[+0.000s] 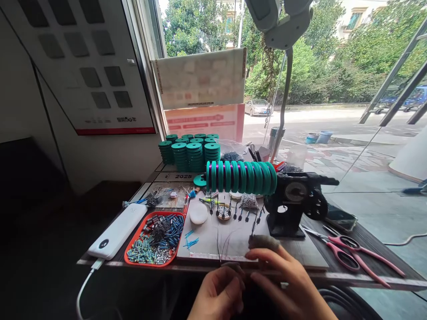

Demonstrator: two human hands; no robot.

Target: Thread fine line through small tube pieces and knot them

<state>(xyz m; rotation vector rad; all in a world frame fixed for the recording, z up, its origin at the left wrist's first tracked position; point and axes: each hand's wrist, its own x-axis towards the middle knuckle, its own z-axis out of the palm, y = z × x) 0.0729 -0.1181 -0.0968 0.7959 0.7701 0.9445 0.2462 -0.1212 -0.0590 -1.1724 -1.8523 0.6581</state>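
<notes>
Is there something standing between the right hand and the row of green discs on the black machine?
Nothing solid appears to stand between the right hand and the green discs. Only thin dark strands, hanging below the discs, are in the way; the black machine's base stands further right.

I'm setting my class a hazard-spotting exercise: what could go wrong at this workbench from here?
1. The red tray of loose small parts sits near the table's front edge; a bump from the left hand might spill it.
2. The white cable hangs from the power bank past that edge; a snag could drag the bank off.
3. A long pink tool handle reaches that edge too; a knock might drop it.
</notes>
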